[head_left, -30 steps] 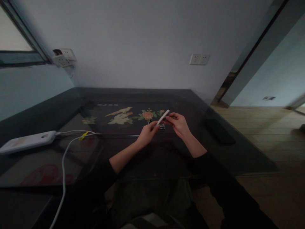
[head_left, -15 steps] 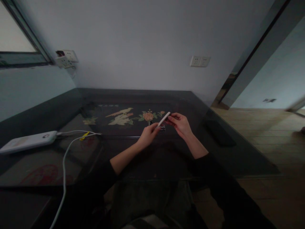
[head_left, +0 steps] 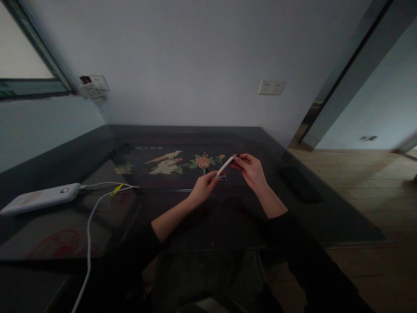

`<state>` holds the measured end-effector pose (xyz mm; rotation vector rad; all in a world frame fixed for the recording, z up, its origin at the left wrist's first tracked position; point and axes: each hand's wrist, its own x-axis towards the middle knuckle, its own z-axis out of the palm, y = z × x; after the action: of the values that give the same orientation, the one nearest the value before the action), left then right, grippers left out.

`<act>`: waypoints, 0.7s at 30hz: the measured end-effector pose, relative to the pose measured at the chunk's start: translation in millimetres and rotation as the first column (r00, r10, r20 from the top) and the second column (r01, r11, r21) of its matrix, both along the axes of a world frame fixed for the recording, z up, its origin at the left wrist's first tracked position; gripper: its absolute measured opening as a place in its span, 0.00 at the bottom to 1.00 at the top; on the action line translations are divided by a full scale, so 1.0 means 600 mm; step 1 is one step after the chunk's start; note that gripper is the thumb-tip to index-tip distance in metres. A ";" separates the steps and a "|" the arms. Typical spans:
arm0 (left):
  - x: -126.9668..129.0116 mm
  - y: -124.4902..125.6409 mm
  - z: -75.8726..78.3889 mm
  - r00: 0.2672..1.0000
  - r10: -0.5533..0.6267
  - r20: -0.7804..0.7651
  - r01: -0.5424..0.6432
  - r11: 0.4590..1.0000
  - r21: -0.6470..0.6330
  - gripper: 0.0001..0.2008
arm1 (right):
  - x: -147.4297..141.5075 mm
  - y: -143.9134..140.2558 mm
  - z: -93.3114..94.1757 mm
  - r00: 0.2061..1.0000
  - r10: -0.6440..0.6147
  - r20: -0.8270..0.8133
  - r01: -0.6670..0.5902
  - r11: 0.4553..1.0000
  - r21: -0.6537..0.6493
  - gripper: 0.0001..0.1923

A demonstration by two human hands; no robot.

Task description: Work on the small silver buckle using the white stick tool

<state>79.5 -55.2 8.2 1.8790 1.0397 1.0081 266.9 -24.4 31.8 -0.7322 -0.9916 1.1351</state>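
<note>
A slim white object (head_left: 225, 165), seen nearly edge-on, slants up to the right between my hands above the dark table (head_left: 182, 217); its kind cannot be made out. Its lower end is gripped by my left hand (head_left: 204, 188), thumb along the side. At the upper end, the fingers of my right hand (head_left: 251, 171) are pinched together, with a small dark bit showing at their tips. Just behind the white object, a small shiny metallic item (head_left: 223, 178) is partly hidden by my left hand.
On the left lies a white power bank (head_left: 42, 198) with a white cable (head_left: 88, 243) carrying a yellow tag (head_left: 116, 190). A dark flat object (head_left: 300, 183) rests at the right of the table. Wall sockets (head_left: 271, 87) sit behind it.
My right hand has shifted slightly right, and the white object's angle has changed a little. My left hand keeps its grip. The whole view has tipped up slightly.
</note>
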 end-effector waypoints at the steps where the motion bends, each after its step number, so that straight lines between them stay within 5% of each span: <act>1: 0.000 0.000 0.000 1.000 0.000 -0.002 0.000 1.000 0.005 0.17 | 0.001 0.000 0.000 1.000 -0.002 0.001 0.002 1.000 0.004 0.15; 21: -0.002 0.007 -0.006 1.000 0.021 0.019 -0.021 1.000 0.011 0.19 | -0.029 -0.005 -0.022 0.996 0.088 0.008 -0.087 0.992 -0.087 0.17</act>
<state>78.5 -51.0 4.9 1.8679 1.0471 1.0441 249.7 -27.2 18.4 -0.7716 -0.9974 1.2576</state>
